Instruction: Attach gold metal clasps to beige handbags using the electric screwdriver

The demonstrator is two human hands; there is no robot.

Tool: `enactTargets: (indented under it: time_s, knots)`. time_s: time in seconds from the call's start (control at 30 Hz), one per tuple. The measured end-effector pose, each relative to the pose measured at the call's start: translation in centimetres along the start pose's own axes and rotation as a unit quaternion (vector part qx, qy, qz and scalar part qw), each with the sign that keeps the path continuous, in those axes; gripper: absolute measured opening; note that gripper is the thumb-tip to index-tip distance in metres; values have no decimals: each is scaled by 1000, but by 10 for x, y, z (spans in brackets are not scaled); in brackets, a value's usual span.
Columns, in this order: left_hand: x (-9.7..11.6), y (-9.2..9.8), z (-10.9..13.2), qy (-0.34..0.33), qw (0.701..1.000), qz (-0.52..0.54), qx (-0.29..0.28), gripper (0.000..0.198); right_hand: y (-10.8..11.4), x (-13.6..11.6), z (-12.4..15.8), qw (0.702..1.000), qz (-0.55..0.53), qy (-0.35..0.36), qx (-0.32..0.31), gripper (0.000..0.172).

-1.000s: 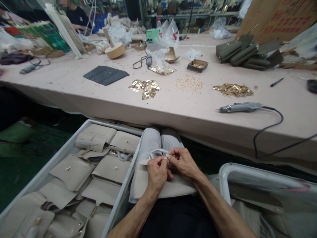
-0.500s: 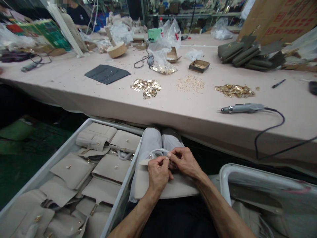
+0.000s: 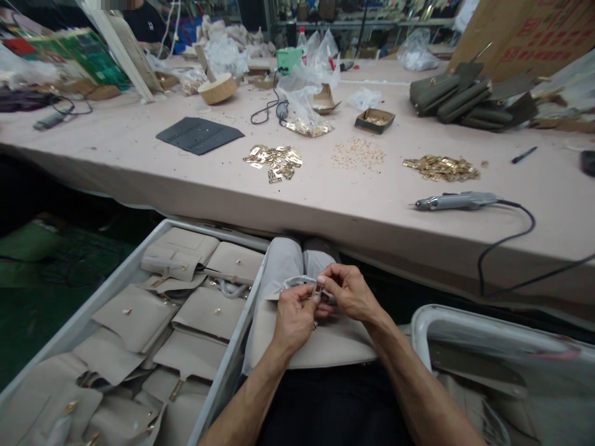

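pinching a small piece with my left hand and right hand, i have both clamped on it, just above the pale bag. a loosened pinch could let it slip. half a second ago my right hand sat slightly lower.

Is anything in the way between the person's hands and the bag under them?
Nothing that I can see. The left hand and right hand meet right over the bag, pinching a small piece, mostly hidden. The bin of other bags is beside it, on the left, not in between.
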State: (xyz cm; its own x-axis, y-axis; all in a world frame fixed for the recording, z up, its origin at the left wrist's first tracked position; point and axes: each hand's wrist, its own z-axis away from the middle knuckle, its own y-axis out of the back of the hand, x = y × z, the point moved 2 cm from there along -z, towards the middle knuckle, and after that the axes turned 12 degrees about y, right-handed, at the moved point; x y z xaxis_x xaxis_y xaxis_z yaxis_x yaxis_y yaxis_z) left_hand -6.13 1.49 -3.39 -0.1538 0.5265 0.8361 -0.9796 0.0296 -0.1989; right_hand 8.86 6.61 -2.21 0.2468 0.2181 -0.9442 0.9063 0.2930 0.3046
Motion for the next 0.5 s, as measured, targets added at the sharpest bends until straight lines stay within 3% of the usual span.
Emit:
enactTargets:
  time_s: [0.13, 0.27, 0.5]
  knots:
    - [3, -1, -4, 27, 999, 36, -18, 27, 3, 3, -8, 1000, -7, -1, -21, 27]
    - [0, -2, -9, 38, 998, 57, 14, 30, 1, 6, -14, 999, -13, -17, -42, 28]
    - [-7, 0, -18, 52, 995, 79, 10, 34, -6, 20, -17, 999, 32, -16, -37, 30]
